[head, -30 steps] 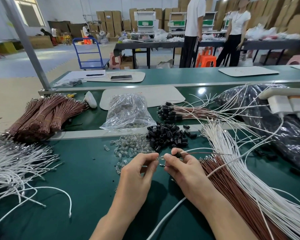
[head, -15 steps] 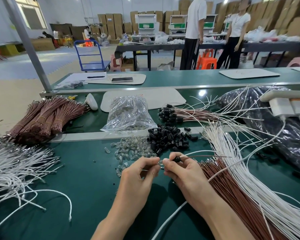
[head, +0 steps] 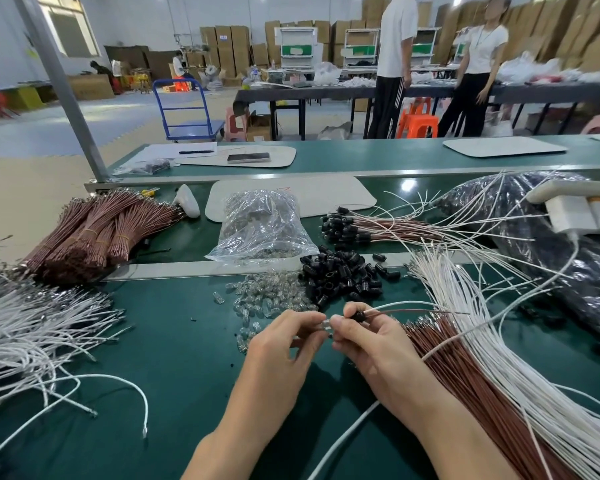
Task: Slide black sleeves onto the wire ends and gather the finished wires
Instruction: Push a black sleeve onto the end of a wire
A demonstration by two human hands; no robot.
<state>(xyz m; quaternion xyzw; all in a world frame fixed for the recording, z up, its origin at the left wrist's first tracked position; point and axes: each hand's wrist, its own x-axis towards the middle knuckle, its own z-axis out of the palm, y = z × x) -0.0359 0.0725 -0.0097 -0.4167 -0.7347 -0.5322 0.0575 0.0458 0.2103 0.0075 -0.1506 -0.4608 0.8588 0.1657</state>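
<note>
Head camera: right hand (head: pixel 371 344) pinches a black sleeve (head: pixel 358 316) on a brown-and-white wire pair (head: pixel 413 310); left hand (head: pixel 281 344) pinches a clear bulb (head: pixel 326 325) just beside it.

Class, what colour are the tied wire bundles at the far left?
Reddish-brown; the bundles show best in the head view.

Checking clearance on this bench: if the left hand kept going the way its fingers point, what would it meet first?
Likely the right hand, which pinches a black-sleeved brown wire; its fingertips nearly touch the left hand around a small clear part. Depth is unclear.
</note>
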